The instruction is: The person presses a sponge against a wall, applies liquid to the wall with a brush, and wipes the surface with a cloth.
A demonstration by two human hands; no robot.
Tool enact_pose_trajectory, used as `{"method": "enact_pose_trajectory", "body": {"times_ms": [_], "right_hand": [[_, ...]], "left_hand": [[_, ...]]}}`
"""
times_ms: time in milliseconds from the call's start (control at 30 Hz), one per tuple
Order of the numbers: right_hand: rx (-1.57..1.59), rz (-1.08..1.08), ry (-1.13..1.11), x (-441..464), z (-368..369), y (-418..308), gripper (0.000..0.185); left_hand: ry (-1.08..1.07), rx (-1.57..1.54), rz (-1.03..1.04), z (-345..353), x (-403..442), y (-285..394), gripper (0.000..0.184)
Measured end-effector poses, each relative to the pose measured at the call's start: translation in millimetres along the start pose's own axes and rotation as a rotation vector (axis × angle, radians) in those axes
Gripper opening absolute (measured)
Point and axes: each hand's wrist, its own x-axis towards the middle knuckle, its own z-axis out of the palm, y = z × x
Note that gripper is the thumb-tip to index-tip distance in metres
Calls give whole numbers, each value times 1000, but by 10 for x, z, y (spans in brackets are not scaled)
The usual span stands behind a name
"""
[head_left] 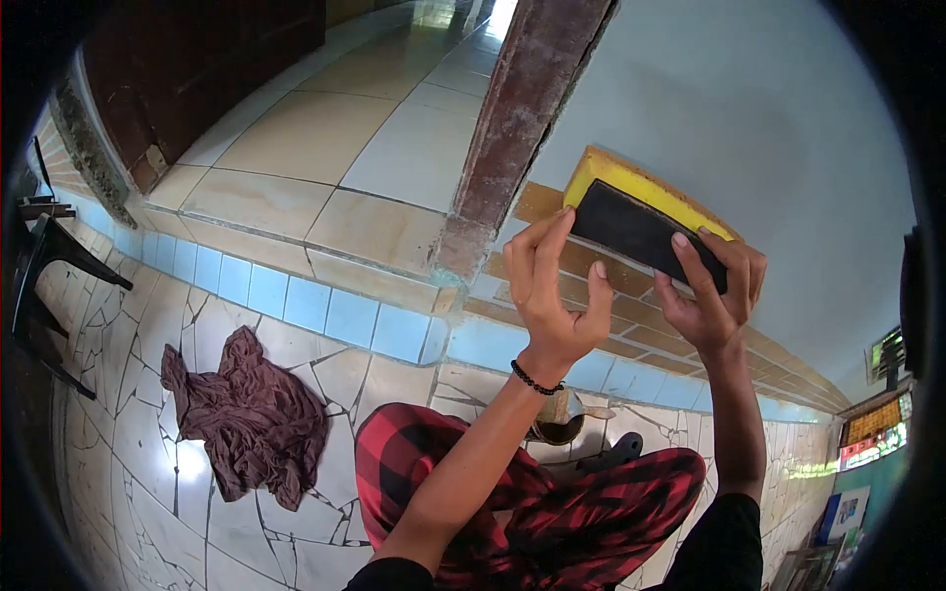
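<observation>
A yellow sponge block (631, 182) with a flat black backing (645, 236) rests against the lower wall, tilted down to the right. My right hand (711, 286) grips its right end, thumb on the black face and fingers around the edge. My left hand (554, 281), with a dark bead bracelet (537, 379) at the wrist, touches the block's left corner with its fingertips. Its thumb stands apart from the block. Beneath the block, brown brick-shaped patches (611, 305) with pale lines run along the wall; part is hidden by my hands.
A crumpled brown cloth (251, 414) lies on the cracked-tile floor. By my knees are a small bowl (559, 430) with a tool across it, partly hidden, and a dark slipper (623, 450). A door frame (522, 108), raised tiled step (374, 231) and black chair (59, 256) are leftward.
</observation>
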Motion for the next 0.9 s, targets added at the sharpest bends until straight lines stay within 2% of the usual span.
{"method": "enact_pose_trajectory", "body": {"times_ms": [233, 900], "right_hand": [[-2, -4, -8, 31, 76, 36, 65], [11, 28, 9, -90, 141, 98, 64]], "left_hand": [[-25, -20, -28, 13, 21, -2, 66], [-72, -67, -47, 28, 11, -3, 67]]}}
